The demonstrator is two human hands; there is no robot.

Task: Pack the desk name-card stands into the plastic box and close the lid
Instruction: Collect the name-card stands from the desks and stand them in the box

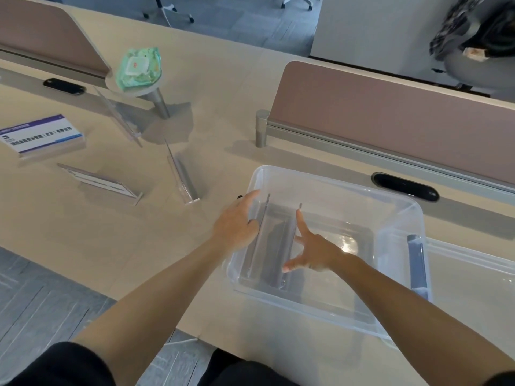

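The clear plastic box (401, 196) stands open on the desk in front of me. Two clear name-card stands rest upright inside it, along its left side. My left hand (237, 224) reaches over the left wall and grips the left stand (257, 246). My right hand (315, 252) is inside the box with fingers spread, its index finger and thumb resting against the right stand (288, 240). Several more stands lie on the desk to the left: a clear one (182, 176), one with a card (97, 182), and a printed one (41, 135). The lid (473, 277) lies to the right of the box.
Another clear stand (119, 115) stands below a small round shelf holding a green wipes pack (138, 66). Pink desk dividers (390, 118) run behind the box. A black cable slot (405, 186) sits behind the box. A person sits at the far right.
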